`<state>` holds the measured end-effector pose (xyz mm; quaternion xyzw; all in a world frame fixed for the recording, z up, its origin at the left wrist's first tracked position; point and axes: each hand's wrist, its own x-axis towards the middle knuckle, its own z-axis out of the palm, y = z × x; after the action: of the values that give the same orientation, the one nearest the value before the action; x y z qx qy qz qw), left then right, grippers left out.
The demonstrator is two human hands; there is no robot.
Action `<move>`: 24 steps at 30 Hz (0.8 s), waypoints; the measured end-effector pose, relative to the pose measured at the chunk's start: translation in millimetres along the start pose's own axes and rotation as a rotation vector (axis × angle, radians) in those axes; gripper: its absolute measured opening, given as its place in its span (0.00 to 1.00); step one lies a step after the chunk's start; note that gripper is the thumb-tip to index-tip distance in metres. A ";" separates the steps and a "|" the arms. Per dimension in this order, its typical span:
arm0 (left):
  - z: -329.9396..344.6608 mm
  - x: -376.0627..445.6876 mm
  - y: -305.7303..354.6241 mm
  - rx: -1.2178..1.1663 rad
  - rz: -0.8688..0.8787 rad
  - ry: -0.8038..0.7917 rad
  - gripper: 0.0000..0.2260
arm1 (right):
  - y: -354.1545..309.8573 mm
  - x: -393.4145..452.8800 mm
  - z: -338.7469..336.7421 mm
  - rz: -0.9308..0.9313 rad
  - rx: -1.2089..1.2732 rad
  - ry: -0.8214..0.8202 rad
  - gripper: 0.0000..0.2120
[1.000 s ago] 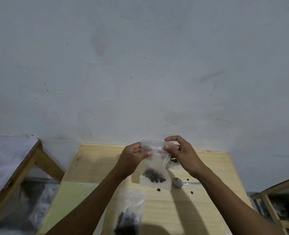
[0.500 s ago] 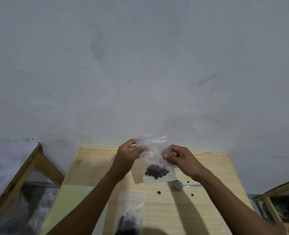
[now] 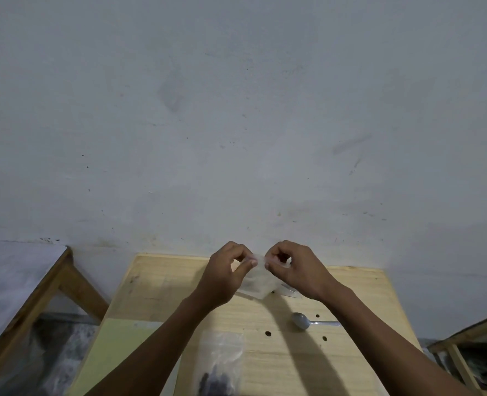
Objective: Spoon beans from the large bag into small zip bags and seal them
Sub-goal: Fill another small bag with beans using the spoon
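Now sealing | my left hand [image 3: 225, 277] and right hand [image 3: 295, 270] pinch the small zip bag [image 3: 258, 284] top, held above the table [image 3: 350, 295] beyond the spoon [image 3: 302, 320], so beans stay inside.

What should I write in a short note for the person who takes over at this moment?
Left hand and right hand: both pinch the top edge of the small zip bag, held above the wooden table.
Spoon: lies on the table, free.
Bag with dark beans: lies at the near edge.
Done: spoon put down, sealing under way. Whether the zip is fully closed cannot be seen.
Left: finish the seal, set the bag down.
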<state>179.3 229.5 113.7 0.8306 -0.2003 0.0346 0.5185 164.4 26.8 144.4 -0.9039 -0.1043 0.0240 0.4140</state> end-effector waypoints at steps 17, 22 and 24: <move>-5.7 -3.7 -1.2 0.020 0.011 -0.009 0.10 | -12.8 -6.4 9.1 -0.083 -0.258 -0.034 0.03; -27.5 -1.3 -6.2 -0.060 -0.078 0.040 0.08 | -13.0 -6.7 1.1 -0.097 -0.272 -0.065 0.01; -34.2 -1.9 -8.0 -0.075 -0.121 0.022 0.07 | -13.4 -7.7 1.1 -0.130 -0.290 -0.086 0.01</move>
<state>185.7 263.1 122.1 0.8206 -0.1453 0.0047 0.5526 154.4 34.6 153.5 -0.9438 -0.1825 0.0203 0.2749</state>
